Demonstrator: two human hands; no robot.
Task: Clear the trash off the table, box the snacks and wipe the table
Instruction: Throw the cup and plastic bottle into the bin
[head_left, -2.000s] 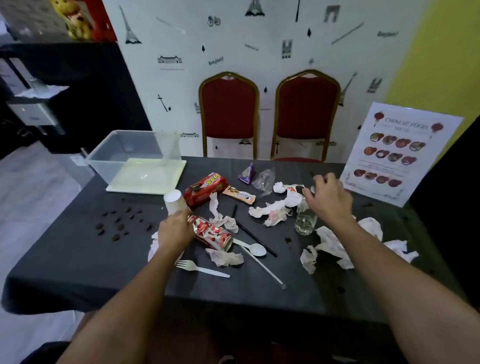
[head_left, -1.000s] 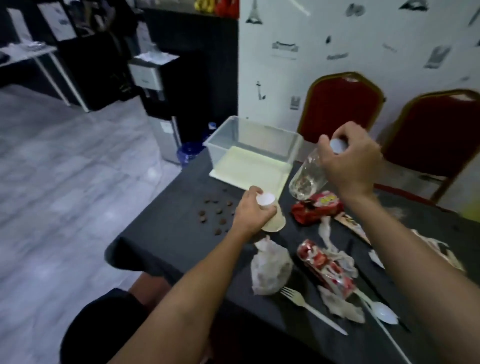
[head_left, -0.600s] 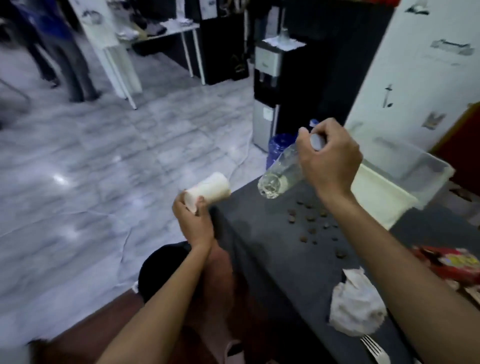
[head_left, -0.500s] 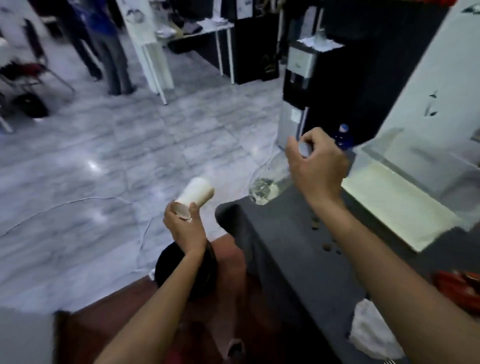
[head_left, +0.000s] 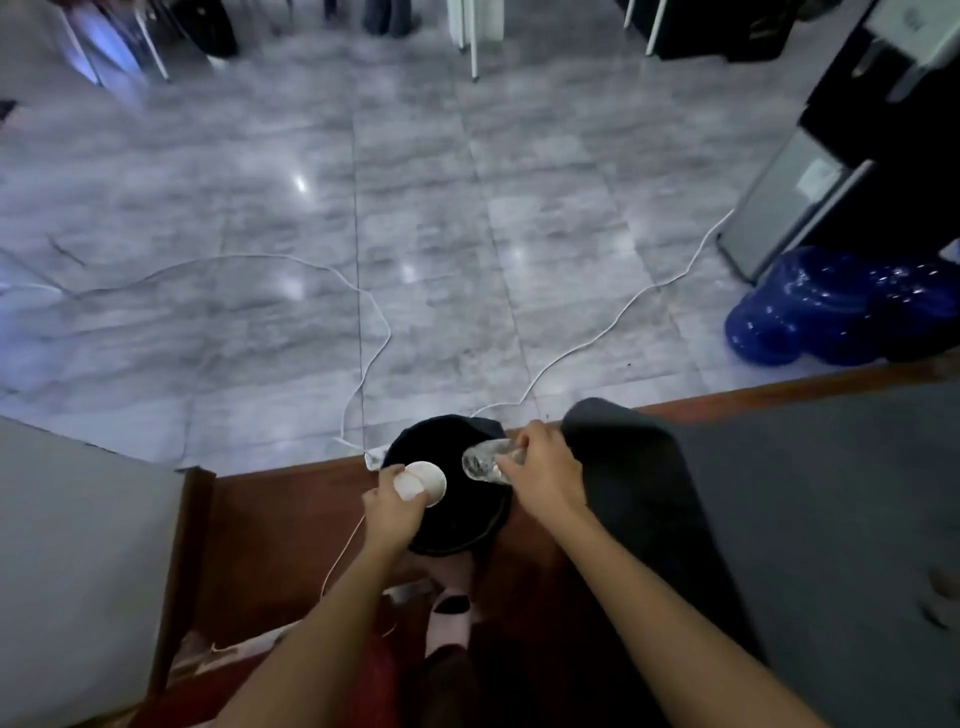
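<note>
I look down at a round black trash bin (head_left: 457, 525) on the floor beside the corner of the table (head_left: 831, 519) with its dark grey cloth. My left hand (head_left: 395, 506) grips a white paper cup (head_left: 423, 483) and holds it tipped over the left side of the bin's mouth. My right hand (head_left: 543, 470) holds a clear plastic bottle (head_left: 485, 460) lying sideways over the bin's right rim. Both objects are still in my fingers. The snacks and the rest of the trash are out of view.
A white cable (head_left: 374, 332) snakes over the grey tiled floor past the bin. Blue water jugs (head_left: 831, 306) lie beside a dispenser (head_left: 810, 197) at the right. A pale panel (head_left: 78, 571) stands at the left. My slippered foot (head_left: 449, 618) is just below the bin.
I have turned from the table to the floor. Both hands carried the cup and the bottle down and now hold them over the black bin's mouth.
</note>
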